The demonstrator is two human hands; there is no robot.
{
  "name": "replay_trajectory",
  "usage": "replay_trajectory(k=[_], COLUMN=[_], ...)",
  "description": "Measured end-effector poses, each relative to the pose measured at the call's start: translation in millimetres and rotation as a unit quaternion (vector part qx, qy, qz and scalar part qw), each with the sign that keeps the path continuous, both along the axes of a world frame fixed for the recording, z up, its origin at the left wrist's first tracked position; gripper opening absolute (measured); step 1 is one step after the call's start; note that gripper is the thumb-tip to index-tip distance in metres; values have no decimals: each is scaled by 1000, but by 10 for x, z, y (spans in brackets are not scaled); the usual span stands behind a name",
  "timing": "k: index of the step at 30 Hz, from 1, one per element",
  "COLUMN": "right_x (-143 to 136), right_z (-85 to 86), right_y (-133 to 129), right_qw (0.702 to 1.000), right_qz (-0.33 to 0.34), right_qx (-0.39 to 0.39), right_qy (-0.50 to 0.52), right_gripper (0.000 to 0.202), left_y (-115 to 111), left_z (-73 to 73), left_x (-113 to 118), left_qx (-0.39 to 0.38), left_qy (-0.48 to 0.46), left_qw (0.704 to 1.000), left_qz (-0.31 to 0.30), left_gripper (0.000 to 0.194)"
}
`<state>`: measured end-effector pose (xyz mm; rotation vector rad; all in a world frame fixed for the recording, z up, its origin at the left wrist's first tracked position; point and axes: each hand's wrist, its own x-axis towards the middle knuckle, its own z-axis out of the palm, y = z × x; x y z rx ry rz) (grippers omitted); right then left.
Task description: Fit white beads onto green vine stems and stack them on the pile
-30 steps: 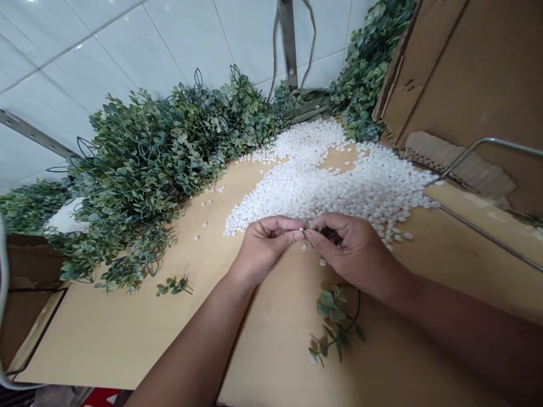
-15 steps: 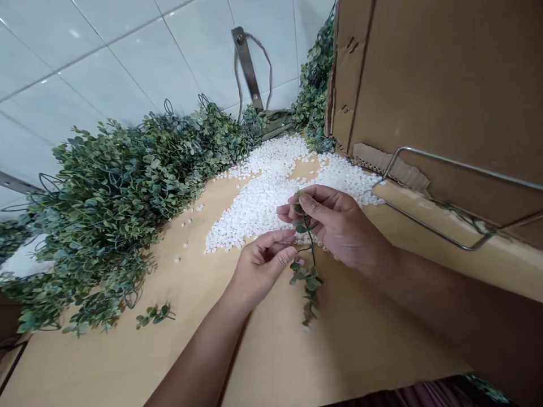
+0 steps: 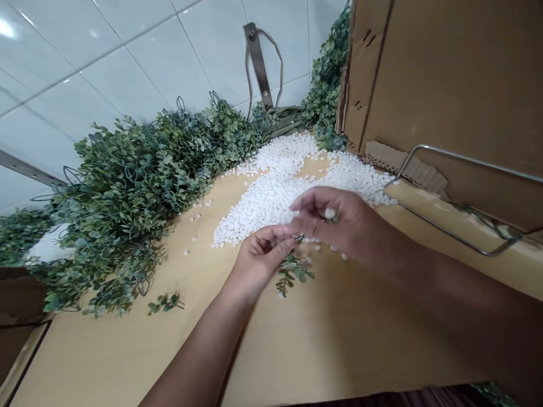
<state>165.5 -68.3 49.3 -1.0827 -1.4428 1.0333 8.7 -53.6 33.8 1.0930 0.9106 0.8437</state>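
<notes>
My left hand [image 3: 265, 254] pinches the stem of a small green leafy sprig [image 3: 294, 268], whose leaves hang below the fingertips over the table. Just to the right, my right hand [image 3: 331, 217] is blurred, its fingers curled near the stem's upper end and close to my left fingertips. A small white bead-like piece [image 3: 331, 213] shows at the right hand's palm. Whether the right fingers grip the stem is hidden by the blur. Beyond both hands spreads a pile of small white pieces [image 3: 271, 192].
A big heap of green artificial foliage [image 3: 139, 175] lies left against the tiled wall. One loose sprig [image 3: 163, 303] rests on the tan tabletop [image 3: 190, 350]. At right stand a cardboard box [image 3: 449, 85] and a bent metal wire frame [image 3: 449, 234].
The sprig has swung left and up, now hanging from my left fingers. My right hand has turned and moved slightly right. The camera view has shifted a little left.
</notes>
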Motion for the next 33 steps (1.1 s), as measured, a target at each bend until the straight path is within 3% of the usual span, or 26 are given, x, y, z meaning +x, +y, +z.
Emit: replay_trajectory(k=[2,5,10,15,21,26,33], right_x=[-49,-93,-80,-53,-59,-91,-140], right_z=[-37,-102,-163,-171,-176,-209,-238], right_y=[-16,-22,-16,16,31,40,-5], right_qw=[990,972,968,962,951,944,936], right_qz=[-6,-13,31,39,3,-60,-124], right_qx=[43,60,65,69,100,41,59], right_qy=[-132,-225,-242,-260,-291,-322,-323], right_gripper=[10,14,19,10,9,12,12], left_y=[8,23,66,118,151,142,131], left_z=[24,27,-13,-5,61,87,2], left_x=[-16,-38,-95,-166,-234,-272,-183], left_qx=[-30,-97,-151,-171,-136,-64,6], left_qy=[-41,-68,-89,-75,-36,22,37], left_qw=[999,992,984,982,989,996,999], left_qz=[-15,-31,-40,-35,-34,-59,-18], left_gripper=[23,23,23,32,28,38,29])
